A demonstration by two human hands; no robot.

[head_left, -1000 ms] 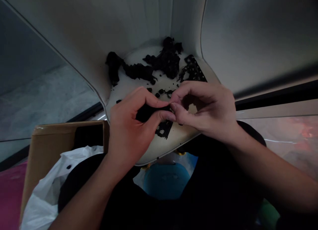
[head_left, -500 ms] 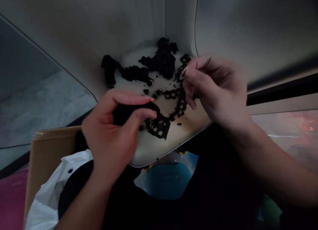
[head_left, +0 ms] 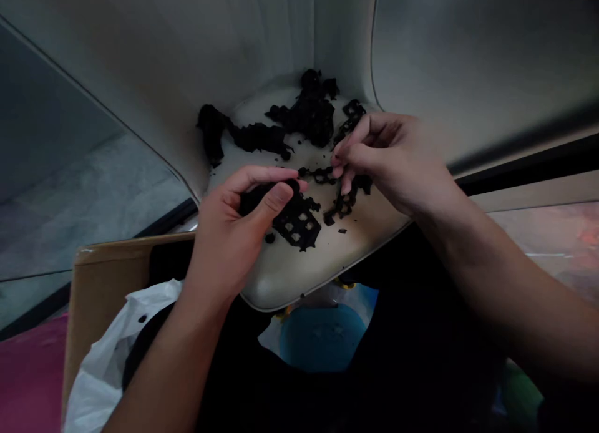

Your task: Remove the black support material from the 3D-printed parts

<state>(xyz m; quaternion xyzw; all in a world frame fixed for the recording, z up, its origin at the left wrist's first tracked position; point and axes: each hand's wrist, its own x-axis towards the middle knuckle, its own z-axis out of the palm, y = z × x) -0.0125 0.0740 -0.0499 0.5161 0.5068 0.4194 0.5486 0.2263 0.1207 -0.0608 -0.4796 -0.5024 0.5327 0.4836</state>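
Observation:
My left hand (head_left: 243, 218) is closed round a dark black piece (head_left: 255, 199), its thumb and fingertips pinching near the end; most of that piece is hidden in the palm. Just beneath those fingertips lies a black lattice sheet (head_left: 299, 227) with square holes. My right hand (head_left: 379, 155) is pinched above black perforated strips (head_left: 346, 199); whatever is between its fingertips is too small to tell. Behind both hands, a ragged black clump (head_left: 313, 118) and a long torn black piece (head_left: 257, 138) rest on the pale seat (head_left: 281, 283).
Small black crumbs (head_left: 342, 231) dot the seat. To the left stands a cardboard box (head_left: 93, 283) with a white plastic bag (head_left: 100, 370). A blue container (head_left: 322, 339) is below the seat's front edge. Pale padded backs (head_left: 262, 40) rise behind.
My left hand has moved right and slightly up, nearer my right hand. My right hand has shifted a little left and down over the strips. The view has shifted slightly.

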